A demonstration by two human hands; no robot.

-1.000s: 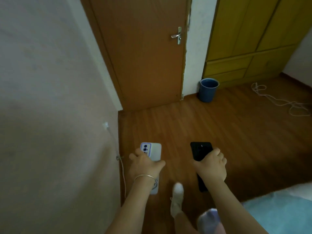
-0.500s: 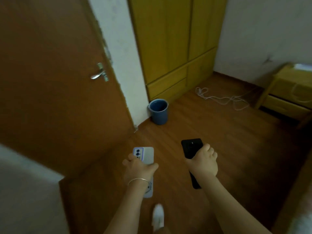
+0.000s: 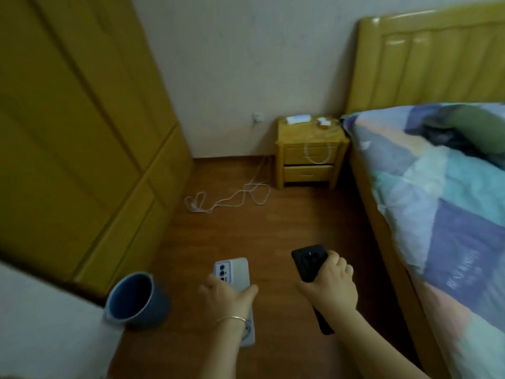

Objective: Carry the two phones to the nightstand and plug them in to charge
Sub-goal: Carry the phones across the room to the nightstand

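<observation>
A white phone [image 3: 237, 274] was gripped in the left hand [image 3: 225, 296], camera side up, at 6 o'clock. A black phone [image 3: 308, 265] was clenched in the right hand [image 3: 332, 287], just to the right of it. The nightstand [image 3: 310, 154] was seen well apart at 12 o'clock, against the wall beside the bed [image 3: 448, 192], with a white cable [image 3: 317, 151] hung over its front. A blue bin [image 3: 135, 298] stood at 8 o'clock on the floor [image 3: 246, 231].
</observation>
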